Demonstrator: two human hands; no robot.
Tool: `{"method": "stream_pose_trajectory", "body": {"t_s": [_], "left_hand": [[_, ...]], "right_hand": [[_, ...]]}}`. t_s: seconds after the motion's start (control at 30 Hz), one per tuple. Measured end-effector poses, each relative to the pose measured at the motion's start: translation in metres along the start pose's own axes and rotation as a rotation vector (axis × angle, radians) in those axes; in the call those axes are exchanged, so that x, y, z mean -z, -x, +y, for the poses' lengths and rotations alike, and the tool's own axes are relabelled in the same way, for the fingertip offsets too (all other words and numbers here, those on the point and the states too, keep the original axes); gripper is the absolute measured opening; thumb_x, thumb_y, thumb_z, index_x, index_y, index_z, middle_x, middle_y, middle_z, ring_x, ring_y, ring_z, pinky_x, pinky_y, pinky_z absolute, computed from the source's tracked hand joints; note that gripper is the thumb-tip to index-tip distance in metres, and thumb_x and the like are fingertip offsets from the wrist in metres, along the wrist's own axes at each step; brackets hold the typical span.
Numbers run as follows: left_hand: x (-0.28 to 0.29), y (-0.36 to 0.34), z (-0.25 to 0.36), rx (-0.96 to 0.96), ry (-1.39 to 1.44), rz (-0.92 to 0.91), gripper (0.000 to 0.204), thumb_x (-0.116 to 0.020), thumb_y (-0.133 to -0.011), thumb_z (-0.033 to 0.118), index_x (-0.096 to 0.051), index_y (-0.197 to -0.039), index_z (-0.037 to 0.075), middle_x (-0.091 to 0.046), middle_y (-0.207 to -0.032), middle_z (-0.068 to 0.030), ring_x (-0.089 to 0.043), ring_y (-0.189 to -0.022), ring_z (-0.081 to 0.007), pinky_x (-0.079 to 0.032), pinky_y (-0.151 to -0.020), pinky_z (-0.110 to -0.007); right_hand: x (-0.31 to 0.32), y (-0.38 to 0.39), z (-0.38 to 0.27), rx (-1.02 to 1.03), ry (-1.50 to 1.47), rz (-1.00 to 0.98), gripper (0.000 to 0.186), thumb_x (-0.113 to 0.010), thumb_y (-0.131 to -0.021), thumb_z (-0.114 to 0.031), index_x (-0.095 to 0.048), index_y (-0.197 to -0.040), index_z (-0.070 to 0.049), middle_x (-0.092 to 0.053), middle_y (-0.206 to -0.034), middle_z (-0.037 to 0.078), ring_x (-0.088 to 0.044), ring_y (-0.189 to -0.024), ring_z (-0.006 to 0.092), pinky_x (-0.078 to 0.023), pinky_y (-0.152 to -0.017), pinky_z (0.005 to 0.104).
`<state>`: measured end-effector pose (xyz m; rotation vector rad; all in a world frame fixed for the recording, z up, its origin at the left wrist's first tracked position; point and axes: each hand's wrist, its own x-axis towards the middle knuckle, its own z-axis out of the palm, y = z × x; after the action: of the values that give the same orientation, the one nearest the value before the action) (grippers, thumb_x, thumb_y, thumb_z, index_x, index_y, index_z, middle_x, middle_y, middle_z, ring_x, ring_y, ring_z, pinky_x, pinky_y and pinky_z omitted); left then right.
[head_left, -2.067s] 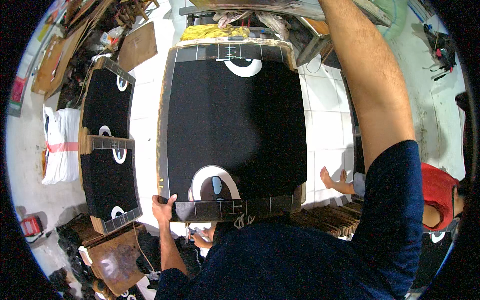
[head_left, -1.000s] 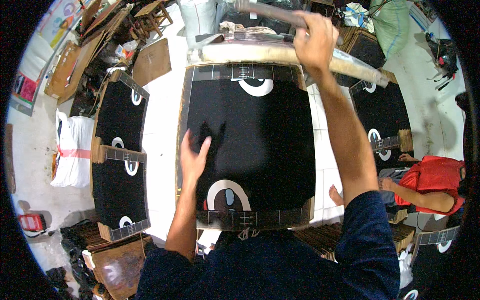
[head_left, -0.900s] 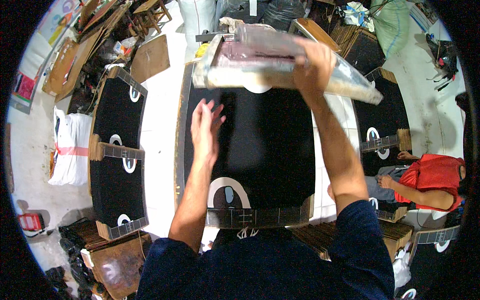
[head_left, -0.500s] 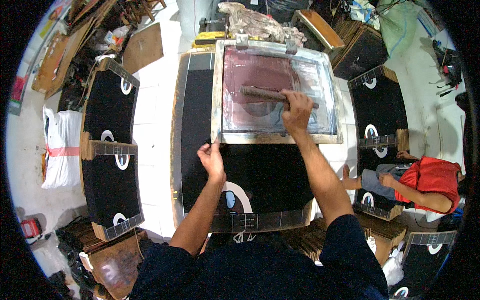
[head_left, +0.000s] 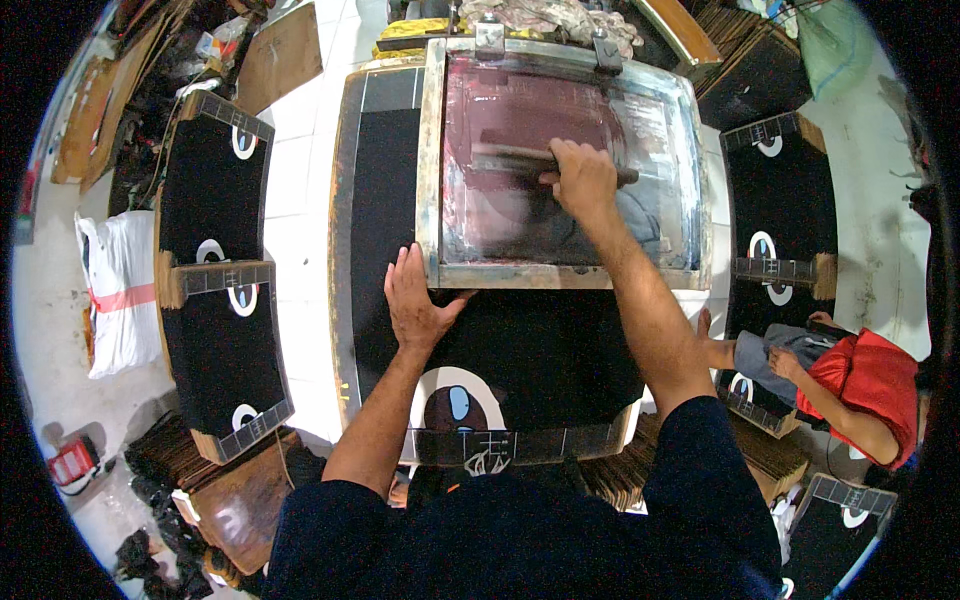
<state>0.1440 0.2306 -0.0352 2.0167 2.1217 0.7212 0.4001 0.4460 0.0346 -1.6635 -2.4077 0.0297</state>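
Observation:
A wooden-framed printing screen (head_left: pixel 433 200) with reddish mesh lies flat on a large black board (head_left: pixel 530 350) that carries a white and brown round print near me. My right hand (head_left: pixel 582 180) grips a squeegee (head_left: pixel 510 158) lying across the mesh. My left hand (head_left: pixel 415 300) rests flat with fingers spread on the black board, at the frame's near left corner, touching the frame.
Black printed boards (head_left: pixel 215 290) lie on the floor to the left, more (head_left: pixel 780 220) to the right. A person in red (head_left: pixel 860 385) sits on the floor at the right. A white sack (head_left: pixel 115 290) lies far left, rags (head_left: pixel 545 15) beyond the screen.
The screen, earlier raised and tilted above the board, has come down flat onto it. My right hand now holds the squeegee on the mesh; my left hand moved to the frame's corner.

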Motion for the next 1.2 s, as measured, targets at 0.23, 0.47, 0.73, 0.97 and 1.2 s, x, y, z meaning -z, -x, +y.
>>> {"method": "stream_pose_trajectory", "body": {"t_s": [0.23, 0.47, 0.73, 0.97, 1.2], "left_hand": [[-0.001, 0.001, 0.0, -0.032, -0.02, -0.001, 0.117, -0.088, -0.07, 0.051, -0.032, -0.157, -0.003, -0.04, -0.159, -0.0227, -0.037, -0.149, -0.0373, -0.027, -0.123, -0.054], [-0.001, -0.002, 0.002, -0.024, -0.052, -0.019, 0.118, -0.088, -0.069, 0.051, -0.031, -0.157, -0.004, -0.04, -0.159, -0.0234, -0.038, -0.148, -0.0393, -0.027, -0.123, -0.053], [0.003, -0.004, 0.003, -0.032, -0.052, -0.036, 0.116, -0.087, -0.072, 0.053, -0.032, -0.155, -0.006, -0.045, -0.152, -0.0262, -0.039, -0.147, -0.0397, -0.027, -0.122, -0.056], [0.005, -0.006, 0.005, -0.016, -0.032, -0.029, 0.118, -0.089, -0.07, 0.053, -0.032, -0.155, -0.006, -0.046, -0.151, -0.0253, -0.039, -0.147, -0.0389, -0.028, -0.122, -0.056], [0.005, -0.005, 0.003, 0.013, -0.023, -0.077, 0.119, -0.089, -0.067, 0.052, -0.033, -0.155, -0.005, -0.044, -0.154, -0.0248, -0.038, -0.148, -0.0391, -0.026, -0.123, -0.055]], "right_hand": [[-0.002, -0.005, 0.009, 0.051, 0.023, 0.062, 0.031, -0.082, -0.079, -0.021, -0.069, -0.107, -0.016, -0.072, -0.095, 0.005, -0.07, -0.095, 0.0274, -0.049, -0.081, 0.0492], [0.008, -0.01, 0.01, 0.086, -0.061, -0.005, 0.039, -0.083, -0.077, -0.037, -0.068, -0.106, -0.015, -0.072, -0.097, 0.003, -0.069, -0.096, 0.0271, -0.048, -0.082, 0.0477], [-0.003, -0.012, 0.022, 0.174, -0.054, 0.027, 0.04, -0.084, -0.075, -0.025, -0.068, -0.111, -0.015, -0.069, -0.096, 0.004, -0.066, -0.094, 0.0283, -0.047, -0.079, 0.0465], [-0.018, -0.152, 0.055, 0.083, -0.014, -0.087, 0.045, -0.082, -0.081, -0.033, -0.07, -0.119, -0.013, -0.076, -0.108, 0.011, -0.072, -0.102, 0.0349, -0.054, -0.082, 0.0515], [-0.02, -0.048, 0.016, 0.127, 0.12, 0.18, 0.035, -0.076, -0.073, -0.009, -0.067, -0.106, -0.015, -0.066, -0.096, 0.002, -0.064, -0.098, 0.0256, -0.047, -0.081, 0.0442]]}}
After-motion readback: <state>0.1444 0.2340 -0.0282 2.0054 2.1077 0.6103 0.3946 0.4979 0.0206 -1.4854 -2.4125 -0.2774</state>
